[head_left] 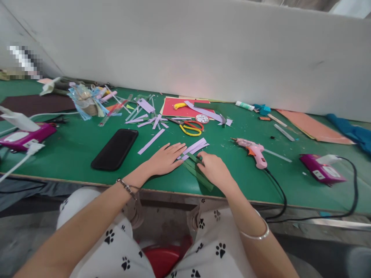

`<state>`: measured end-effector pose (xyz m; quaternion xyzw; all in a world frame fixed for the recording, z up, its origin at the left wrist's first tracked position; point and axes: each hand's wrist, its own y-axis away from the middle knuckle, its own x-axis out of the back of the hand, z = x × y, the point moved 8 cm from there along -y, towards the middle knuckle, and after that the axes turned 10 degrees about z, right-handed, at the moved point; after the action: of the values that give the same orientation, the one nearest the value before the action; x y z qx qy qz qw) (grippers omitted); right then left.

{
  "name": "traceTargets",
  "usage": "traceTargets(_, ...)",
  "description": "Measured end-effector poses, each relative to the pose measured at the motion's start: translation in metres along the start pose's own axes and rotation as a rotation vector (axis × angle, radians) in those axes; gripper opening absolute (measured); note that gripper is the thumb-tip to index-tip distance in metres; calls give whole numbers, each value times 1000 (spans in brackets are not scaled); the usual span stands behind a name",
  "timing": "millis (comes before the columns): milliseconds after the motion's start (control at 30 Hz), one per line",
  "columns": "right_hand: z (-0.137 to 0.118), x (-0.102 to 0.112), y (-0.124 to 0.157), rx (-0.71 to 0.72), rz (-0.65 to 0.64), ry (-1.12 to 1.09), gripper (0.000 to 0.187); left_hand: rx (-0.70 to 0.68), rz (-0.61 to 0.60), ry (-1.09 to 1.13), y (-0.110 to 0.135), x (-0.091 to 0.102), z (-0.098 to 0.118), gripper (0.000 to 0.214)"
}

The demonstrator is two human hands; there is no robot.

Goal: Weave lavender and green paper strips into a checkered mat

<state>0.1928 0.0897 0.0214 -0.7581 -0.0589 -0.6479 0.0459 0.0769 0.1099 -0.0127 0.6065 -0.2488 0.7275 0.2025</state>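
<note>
My left hand (165,159) lies flat on the green table (72,148), fingers stretched out, its fingertips touching several lilac paper strips (194,147). My right hand (213,170) rests curled beside it, fingers pressed onto dark green paper strips (199,175) that lie near the table's front edge. The green strips run under the right hand and out toward the edge.
A black phone (115,149) lies left of my hands. Scissors with red and yellow handles (191,127), a red sheet (185,108) and more lilac strips sit behind. A pink glue gun (255,152) with a black cord lies right. Magenta boxes (321,170) stand at both sides.
</note>
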Motion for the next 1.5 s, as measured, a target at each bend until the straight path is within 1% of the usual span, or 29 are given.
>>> traceTargets(67,5,0,-3,-40,10,-42,22,-1,3,1,0,1,1,53)
traceTargets(133,9,0,-6,-45,45,-122,18,1,9,5,0,1,1,53)
traceTargets(267,11,0,-9,-1,127,-361,21,11,18,20,-1,1,0,56)
traceTargets(333,11,0,-8,21,156,-441,20,12,20,24,-1,1,0,57)
traceTargets(400,11,-1,-7,42,160,-487,17,15,22,27,-1,2,0,57)
traceTargets(533,12,-6,-6,57,106,-569,12,22,29,38,-1,3,1,57)
traceTargets(667,12,-5,-5,63,72,-575,11,21,29,42,-1,4,1,56)
traceTargets(833,7,-5,-3,115,36,-531,11,21,22,23,-1,4,0,56)
traceTargets(1067,7,-7,0,155,-8,-537,13,10,22,11,0,4,1,55)
traceTargets(1233,9,-6,0,130,-13,-500,11,-5,35,14,-1,4,2,52)
traceTargets(1367,11,-9,2,97,-56,-538,12,-5,35,37,-1,3,0,48)
traceTargets(1500,9,-5,3,136,-38,-529,13,-18,88,103,-1,7,-1,47)
